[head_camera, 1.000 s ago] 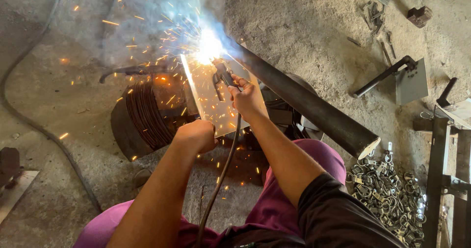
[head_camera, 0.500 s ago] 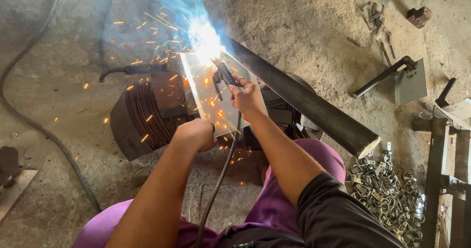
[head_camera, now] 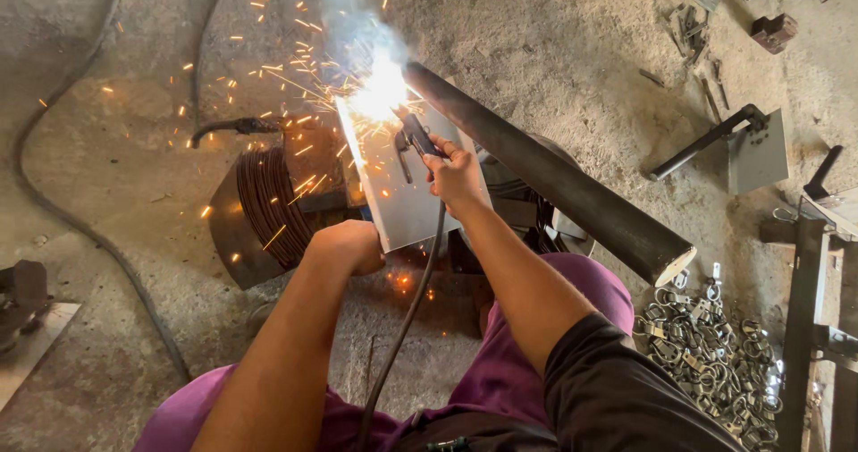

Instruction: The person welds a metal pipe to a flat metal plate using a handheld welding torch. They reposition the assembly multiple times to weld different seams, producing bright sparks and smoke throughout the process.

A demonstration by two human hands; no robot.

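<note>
My right hand point(head_camera: 456, 175) grips a dark welding electrode holder point(head_camera: 413, 137) whose cable point(head_camera: 407, 327) trails back toward my lap. Its tip meets a bright white arc point(head_camera: 380, 90) at the top of a flat metal plate point(head_camera: 402, 197), where the plate touches a long dark steel pipe point(head_camera: 554, 179). Sparks and smoke fly up and to the left. My left hand point(head_camera: 349, 246) is closed on the plate's lower left edge and holds it upright.
A spool of dark wire point(head_camera: 268, 206) sits under the plate. A black cable point(head_camera: 80, 228) curves over the concrete floor at left. A heap of small metal rings and fittings point(head_camera: 715, 354) lies at right, beside a steel frame point(head_camera: 804, 327) and a plate with a handle point(head_camera: 751, 148).
The arc keeps burning at the top of the plate; the spark spray has shifted and the smoke plume now rises straighter. Both hands hold nearly the same places.
</note>
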